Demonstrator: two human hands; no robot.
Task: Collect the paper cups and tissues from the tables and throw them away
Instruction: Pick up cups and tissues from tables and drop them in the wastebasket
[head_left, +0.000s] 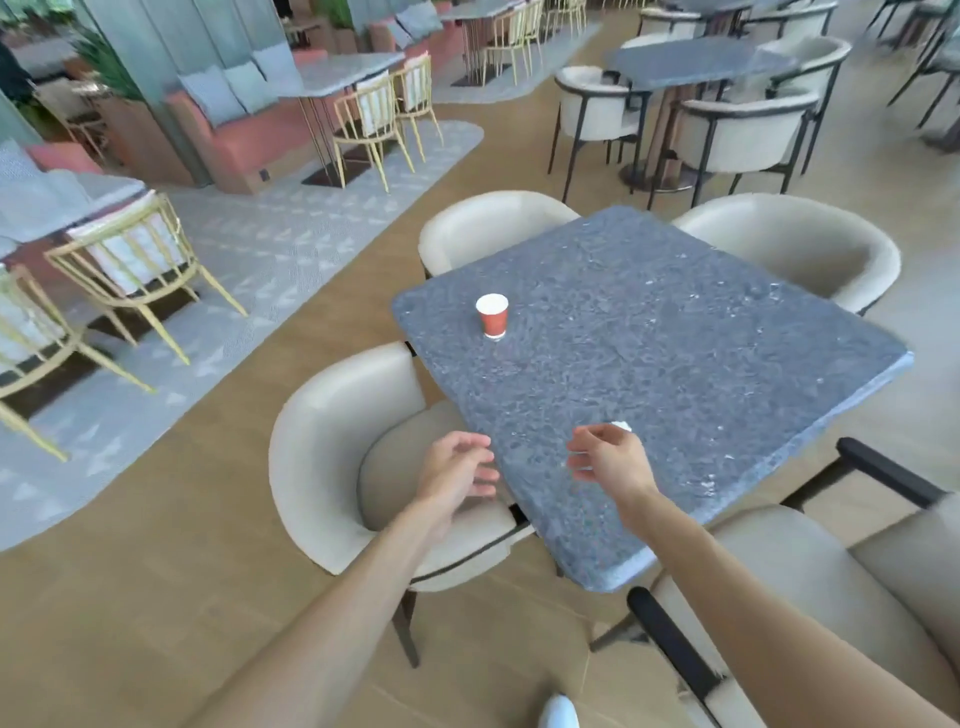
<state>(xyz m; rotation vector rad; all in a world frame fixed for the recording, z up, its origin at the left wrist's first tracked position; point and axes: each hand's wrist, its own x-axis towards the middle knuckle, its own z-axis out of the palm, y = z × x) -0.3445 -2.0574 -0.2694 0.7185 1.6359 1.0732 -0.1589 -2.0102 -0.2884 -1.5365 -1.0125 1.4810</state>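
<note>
A red paper cup (492, 316) with a white rim stands upright near the left edge of the grey stone table (675, 364). My left hand (457, 467) hovers at the table's near left edge, fingers apart and holding nothing. My right hand (605, 457) is over the near part of the table, fingers curled. A small white tissue (621, 426) shows just behind its knuckles; whether the hand grips it or it lies on the table is unclear. The cup is well beyond both hands.
Cream tub chairs surround the table: one at the near left (353, 457), two at the far side (488, 228), one with black arms at the near right (779, 597). More tables and chairs (691, 67) stand further back. Wooden floor lies to the left.
</note>
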